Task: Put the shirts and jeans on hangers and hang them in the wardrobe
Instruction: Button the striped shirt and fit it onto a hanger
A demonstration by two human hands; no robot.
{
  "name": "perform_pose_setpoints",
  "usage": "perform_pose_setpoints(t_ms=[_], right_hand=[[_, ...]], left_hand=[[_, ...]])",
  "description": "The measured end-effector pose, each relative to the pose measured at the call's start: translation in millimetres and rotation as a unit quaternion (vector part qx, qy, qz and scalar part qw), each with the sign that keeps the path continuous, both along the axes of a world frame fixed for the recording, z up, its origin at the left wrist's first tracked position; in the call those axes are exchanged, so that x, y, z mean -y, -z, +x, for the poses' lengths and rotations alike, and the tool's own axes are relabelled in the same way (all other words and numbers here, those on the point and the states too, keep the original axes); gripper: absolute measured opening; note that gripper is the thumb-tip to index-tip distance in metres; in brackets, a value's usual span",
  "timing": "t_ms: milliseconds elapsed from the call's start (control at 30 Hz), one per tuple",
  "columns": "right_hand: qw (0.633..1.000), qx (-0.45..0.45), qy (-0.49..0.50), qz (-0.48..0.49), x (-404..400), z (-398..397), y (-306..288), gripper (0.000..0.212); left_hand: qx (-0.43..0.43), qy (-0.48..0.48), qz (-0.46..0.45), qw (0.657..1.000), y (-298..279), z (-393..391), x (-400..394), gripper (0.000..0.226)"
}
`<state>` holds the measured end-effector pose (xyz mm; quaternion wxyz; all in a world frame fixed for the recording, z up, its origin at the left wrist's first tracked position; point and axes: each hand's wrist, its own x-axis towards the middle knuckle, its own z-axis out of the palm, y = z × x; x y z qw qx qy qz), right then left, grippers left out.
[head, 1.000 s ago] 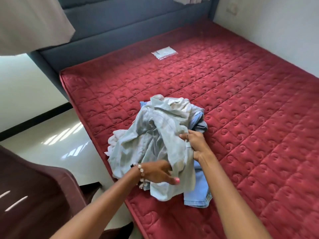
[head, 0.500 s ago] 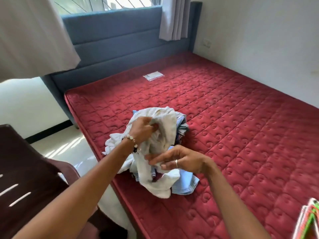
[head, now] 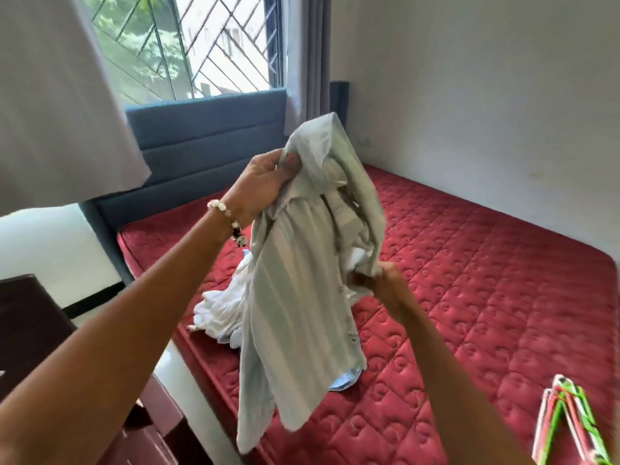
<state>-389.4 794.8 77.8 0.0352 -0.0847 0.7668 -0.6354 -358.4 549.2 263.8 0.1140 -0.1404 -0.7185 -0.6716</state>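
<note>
Our left hand (head: 265, 182) grips the pale striped shirt (head: 302, 297) near its top; our right hand (head: 379, 283) pinches its edge lower down, above the red mattress (head: 486, 297).

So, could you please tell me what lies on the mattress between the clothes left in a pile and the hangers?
In the head view, only bare red mattress lies between the clothes pile and the hangers.
</note>
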Motion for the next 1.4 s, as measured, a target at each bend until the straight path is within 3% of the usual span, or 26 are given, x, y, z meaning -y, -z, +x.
perform_pose_setpoints(t_ms=[100, 133, 200, 300, 367, 467, 533, 633, 733, 867, 933, 1000, 1067, 1133, 1200, 1300, 1367, 1400], right_hand=[[0.976, -0.047, 0.159, -0.139, -23, 23, -43, 0.022], [0.964, -0.102, 0.212, -0.124, -32, 30, -61, 0.025], [0.937, -0.211, 0.279, -0.007, -47, 43, -97, 0.037], [0.922, -0.303, 0.231, 0.077, -56, 66, -142, 0.021], [0.944, -0.286, 0.13, 0.101, -61, 86, -163, 0.022], [0.969, -0.167, -0.07, 0.169, -77, 121, -173, 0.068], [0.971, -0.066, -0.165, 0.163, -91, 147, -170, 0.085], [0.957, -0.006, -0.174, 0.233, -109, 180, -155, 0.07], [0.922, -0.054, -0.097, 0.371, -119, 198, -142, 0.045], [0.939, -0.192, 0.118, 0.259, -120, 222, -142, 0.028], [0.937, -0.207, 0.175, 0.222, -123, 230, -143, 0.023], [0.93, -0.181, 0.142, 0.288, -126, 242, -147, 0.017], [0.902, -0.187, 0.094, 0.377, -131, 255, -151, 0.024], [0.924, -0.212, 0.108, 0.3, -137, 262, -154, 0.028], [0.959, -0.178, 0.16, 0.152, -142, 260, -147, 0.017], [0.963, -0.124, 0.179, 0.158, -151, 244, -132, 0.022], [0.969, -0.12, 0.184, 0.111, -148, 240, -132, 0.009], [0.969, -0.128, 0.193, 0.09, -147, 239, -133, 0.017]], left_hand=[[-0.037, -0.115, -0.079, 0.99, -13, 8, 14, 0.031], [-0.046, -0.146, -0.101, 0.983, -14, 11, 23, 0.04], [-0.052, -0.17, -0.122, 0.976, -13, 20, 36, 0.05], [-0.045, -0.173, -0.087, 0.98, -11, 46, 41, 0.047], [-0.038, -0.157, -0.021, 0.987, -9, 65, 38, 0.033], [-0.018, -0.134, 0.027, 0.99, 0, 94, 38, 0.022], [-0.009, -0.109, 0.052, 0.993, 5, 112, 36, 0.02], [0.002, -0.066, 0.081, 0.995, 13, 141, 33, 0.02], [0.028, -0.022, 0.036, 0.999, 24, 165, 30, 0.018], [0.042, 0.047, -0.06, 0.996, 31, 189, 20, 0.012], [0.047, 0.086, -0.056, 0.994, 33, 195, 11, 0.011], [0.045, 0.091, -0.049, 0.994, 36, 195, 2, 0.025], [0.059, 0.086, -0.065, 0.992, 42, 191, -4, 0.043], [0.082, 0.097, -0.066, 0.99, 50, 184, -7, 0.065], [0.096, 0.129, -0.069, 0.985, 55, 179, -10, 0.066], [0.059, 0.176, -0.225, 0.956, 55, 180, -20, 0.05], [0.032, 0.162, -0.354, 0.92, 61, 175, -25, 0.056], [0.023, 0.136, -0.409, 0.902, 67, 169, -27, 0.055]])
